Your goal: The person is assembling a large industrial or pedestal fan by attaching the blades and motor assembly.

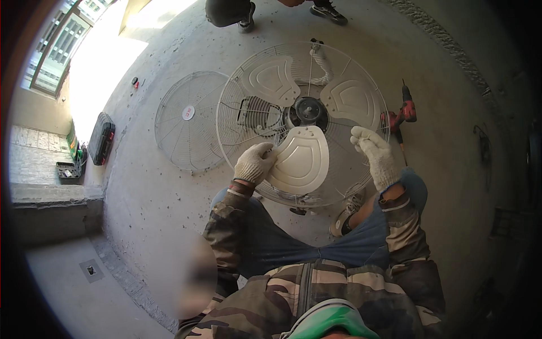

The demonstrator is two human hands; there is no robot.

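Note:
A large round fan (316,195) lies face up on the floor before me, its wire cage open at the front. Around the dark hub (307,113) sit three pale metal blades, and the nearest fan blade (299,164) points toward me. My left hand (253,164), in a white knit glove, pinches that blade's left edge. Above the cage's right side is my right hand (377,158), also gloved, with its fingers drawn together; anything between the fingertips is too small to make out. A motor housing (259,116) shows through the wires left of the hub.
A separate wire grille (189,138) lies left of the fan. On the right rests a red and black cordless drill (403,113). A dark tool case (101,138) stands by the left wall edge. Another person's shoes (328,13) are beyond the fan.

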